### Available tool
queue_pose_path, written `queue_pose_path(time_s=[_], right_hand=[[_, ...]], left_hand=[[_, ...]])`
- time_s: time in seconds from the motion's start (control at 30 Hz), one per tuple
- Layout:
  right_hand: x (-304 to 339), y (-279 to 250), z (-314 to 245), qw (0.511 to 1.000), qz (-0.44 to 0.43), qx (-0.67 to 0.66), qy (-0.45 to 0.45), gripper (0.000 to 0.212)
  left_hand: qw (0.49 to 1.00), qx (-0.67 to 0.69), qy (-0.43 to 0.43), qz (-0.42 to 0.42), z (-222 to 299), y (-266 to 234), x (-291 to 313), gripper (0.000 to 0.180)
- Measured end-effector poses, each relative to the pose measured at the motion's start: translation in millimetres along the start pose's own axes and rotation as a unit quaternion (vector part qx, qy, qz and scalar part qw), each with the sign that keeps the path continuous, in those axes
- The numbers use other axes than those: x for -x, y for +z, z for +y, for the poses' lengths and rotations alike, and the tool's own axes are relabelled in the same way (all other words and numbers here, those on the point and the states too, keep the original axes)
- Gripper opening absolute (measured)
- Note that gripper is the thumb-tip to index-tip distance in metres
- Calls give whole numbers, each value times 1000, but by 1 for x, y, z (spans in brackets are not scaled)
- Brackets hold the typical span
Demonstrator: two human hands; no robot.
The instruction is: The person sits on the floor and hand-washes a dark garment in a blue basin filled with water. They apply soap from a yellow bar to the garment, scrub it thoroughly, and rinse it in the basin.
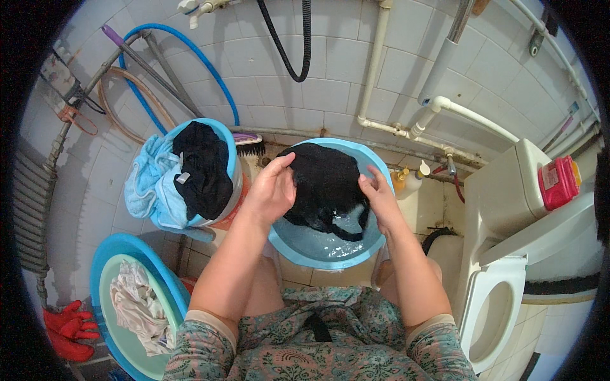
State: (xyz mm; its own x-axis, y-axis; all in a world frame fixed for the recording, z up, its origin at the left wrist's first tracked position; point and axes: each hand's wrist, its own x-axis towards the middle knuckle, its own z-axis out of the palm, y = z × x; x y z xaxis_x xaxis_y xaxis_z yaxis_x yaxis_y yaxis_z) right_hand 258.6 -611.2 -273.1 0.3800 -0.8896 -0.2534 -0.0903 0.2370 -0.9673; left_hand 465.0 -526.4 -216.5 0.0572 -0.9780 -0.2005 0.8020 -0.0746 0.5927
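A wet black garment (327,184) spreads across a light-blue basin (298,247) of water, its lower end trailing into the water. My left hand (273,187) is at the garment's left edge, thumb up, with the fingers partly hidden and closed on the cloth. At the opposite edge, my right hand (380,198) grips the fabric between thumb and fingers. What kind of garment it is, I cannot make out.
Left of the basin, a bucket (223,130) carries a black garment (203,168) and a light-blue towel (152,181). Nearer stands a green tub (117,305) with pale clothes, inside a blue one. Red gloves (70,330) lie far left; bottles (413,181) and a toilet (495,311) are right.
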Motion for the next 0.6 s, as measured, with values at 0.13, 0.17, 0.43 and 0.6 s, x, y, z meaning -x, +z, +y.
queue_pose_path(time_s=[0.13,0.17,0.43,0.6], right_hand=[[0,6,11,950,77,196,-232,54],[8,15,9,970,33,125,-207,55],[20,44,14,950,31,225,-214,64],[7,24,7,979,-17,126,-158,34]], left_hand=[[995,87,30,-32,-10,-4,-5,25],[993,100,35,-51,-12,-8,-8,24],[994,62,69,-65,-52,27,-2,19],[989,-116,81,-39,-32,22,-1,15]])
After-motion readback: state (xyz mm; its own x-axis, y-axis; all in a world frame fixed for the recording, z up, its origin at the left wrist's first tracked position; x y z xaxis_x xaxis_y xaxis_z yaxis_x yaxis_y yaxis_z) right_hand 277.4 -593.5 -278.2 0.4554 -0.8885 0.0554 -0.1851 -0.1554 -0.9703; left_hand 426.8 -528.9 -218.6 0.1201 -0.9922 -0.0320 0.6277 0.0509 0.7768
